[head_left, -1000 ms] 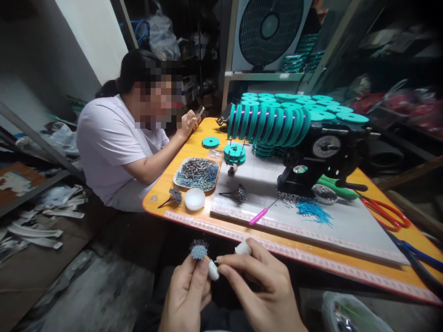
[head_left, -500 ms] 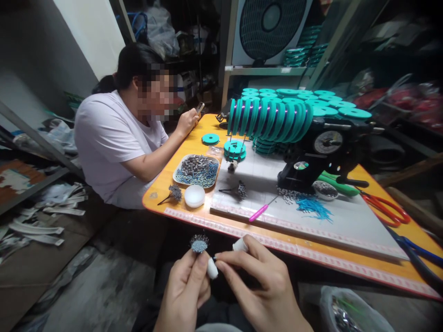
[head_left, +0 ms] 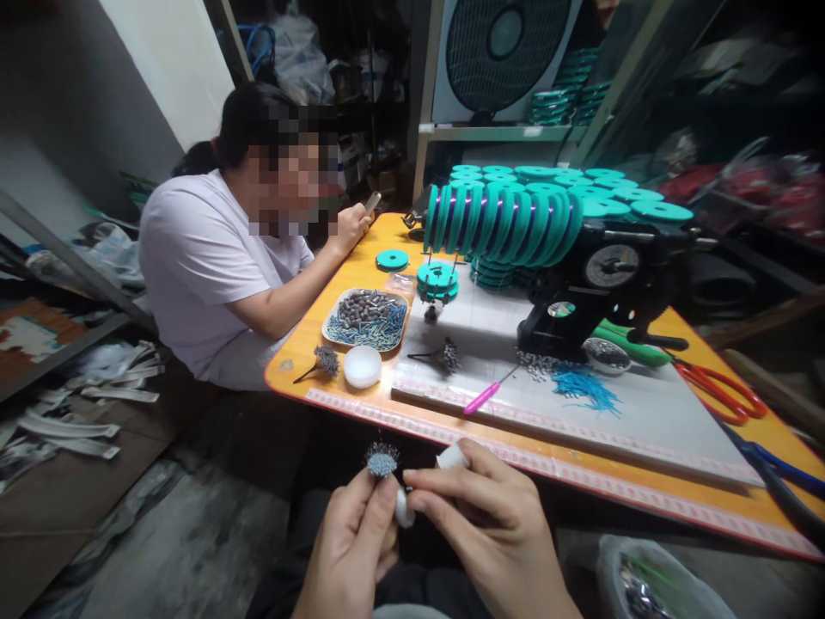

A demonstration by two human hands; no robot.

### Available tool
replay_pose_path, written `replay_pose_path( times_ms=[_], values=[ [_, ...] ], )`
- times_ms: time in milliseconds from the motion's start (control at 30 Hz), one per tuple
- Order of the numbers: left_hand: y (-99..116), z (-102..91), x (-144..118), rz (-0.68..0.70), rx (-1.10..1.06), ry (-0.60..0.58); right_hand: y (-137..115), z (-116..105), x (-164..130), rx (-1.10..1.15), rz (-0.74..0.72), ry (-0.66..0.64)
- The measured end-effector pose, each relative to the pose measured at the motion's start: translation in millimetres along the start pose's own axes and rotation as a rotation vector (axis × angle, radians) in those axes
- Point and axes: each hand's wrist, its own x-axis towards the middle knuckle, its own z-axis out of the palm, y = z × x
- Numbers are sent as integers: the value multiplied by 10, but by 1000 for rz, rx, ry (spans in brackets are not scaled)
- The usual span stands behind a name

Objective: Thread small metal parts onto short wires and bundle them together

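Below the table's front edge, my left hand (head_left: 351,550) pinches a small bundle of blue-tipped pins (head_left: 381,462) between thumb and fingers; a white cap covers one fingertip. My right hand (head_left: 496,533) presses against it from the right, pinching something tiny at the bundle's base, with a white cap (head_left: 451,456) on a finger too. What lies between the right fingertips is too small to make out.
An orange table (head_left: 361,275) carries a tray of grey and blue bits (head_left: 367,319), a white dish (head_left: 362,366), a pink-handled tool (head_left: 482,397), a black winding machine (head_left: 593,292) with teal spools (head_left: 503,219), and red scissors (head_left: 718,389). A person in a white shirt (head_left: 212,258) sits at the left.
Both my hands drifted slightly right and down, still joined around the pin bundle. The view shifted a little; the seated person barely moved.
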Motion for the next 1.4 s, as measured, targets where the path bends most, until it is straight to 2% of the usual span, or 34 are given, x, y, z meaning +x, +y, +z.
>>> replay_pose_path(
  times_ms=[67, 133, 233, 300, 367, 400, 467, 500, 600, 667, 767, 833, 1000, 1133, 1267, 1400],
  values=[
    [-39, -10, 10, 17, 22, 9, -4, 17, -18, -32, -10, 4],
    [-94, -45, 42, 101, 100, 50, -15, 54, -37, -73, -26, -13],
    [-133, -149, 134, 414, 388, 139, -40, 115, -50, -144, -89, -30],
    [-66, -233, 211, 635, 566, 220, -54, 118, -46, -207, -148, 5],
    [88, -309, 284, 755, 509, 332, -63, 76, -43, -272, -170, 43],
    [184, -343, 314, 786, 381, 395, -66, 44, -44, -292, -161, 40],
    [367, -397, 361, 824, 170, 414, -68, -15, -58, -284, -120, 3],
    [438, -416, 380, 854, 167, 401, -66, -34, -69, -253, -98, -20],
    [552, -419, 446, 899, 186, 255, -52, -38, -94, -125, -56, -47],
    [599, -360, 532, 912, 238, 79, -39, -31, -85, -78, -57, -48],
    [721, -181, 752, 840, 570, -184, -25, -63, -35, -85, -80, -80],
    [818, -28, 933, 761, 819, -259, -17, -102, -5, -107, -82, -98],
    [887, 288, 1296, 708, 1121, -200, 23, -170, -43, -145, -63, -116],
    [839, 388, 1429, 690, 1226, -143, 47, -222, -99, -130, 21, -142],
    [868, 374, 1380, 698, 1163, -182, 61, -267, -80, -81, 37, -132],
    [841, 223, 1108, 709, 974, -160, 84, -255, -69, -113, 8, -102]
  ],
)
